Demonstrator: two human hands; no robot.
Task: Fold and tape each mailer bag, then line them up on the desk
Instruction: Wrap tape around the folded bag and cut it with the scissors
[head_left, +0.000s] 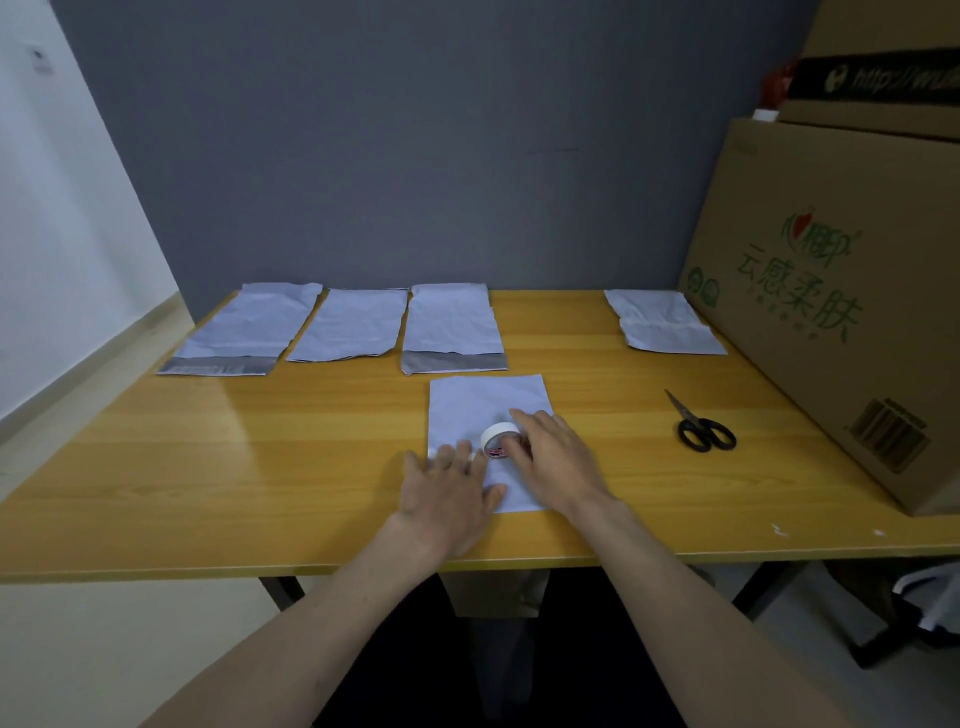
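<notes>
Right hand (550, 457) on tape roll (497, 439)

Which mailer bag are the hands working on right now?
The front bag, nearest the desk edge. Both hands rest on it, the right hand gripping the tape roll. The other four lie untouched behind.

Orange wooden desk (260, 441) across the frame's middle, three white mailer bags (353, 325) in a row upper left, another (662, 322) upper right, one (483, 400) at centre, black scissors (701, 426) right, large cardboard box (831, 312) far right.
</notes>
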